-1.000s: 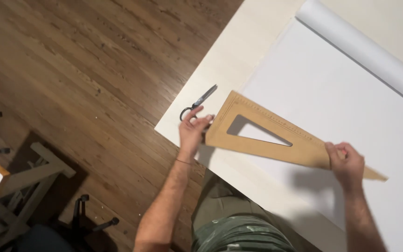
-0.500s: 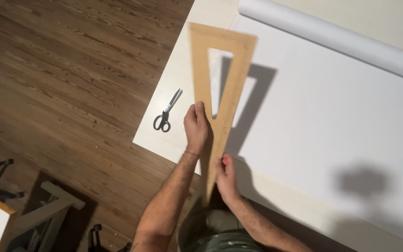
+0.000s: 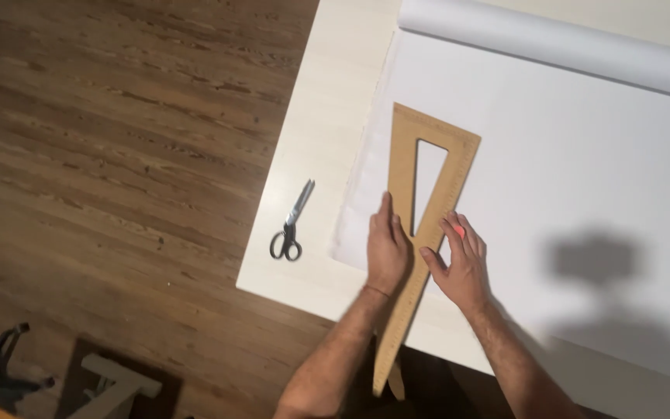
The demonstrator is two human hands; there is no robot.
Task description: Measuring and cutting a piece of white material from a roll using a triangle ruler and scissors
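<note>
A long wooden triangle ruler lies on a white paper sheet, close to the sheet's left edge. Its wide end points away from me and its thin tip hangs past the table's near edge. My left hand lies flat on the ruler's left side, fingers together, pressing it down. My right hand rests on the ruler's right side, and a small pink-red object shows between its fingers. What that object is cannot be told.
Black-handled scissors lie shut on the white table, left of the paper. The rolled end of the paper runs across the far side. Wooden floor lies to the left, with furniture legs below.
The ruler has swung from lying across the sheet to pointing away from me and now lies flat near the paper's left edge. Both hands have come together at its near part.
</note>
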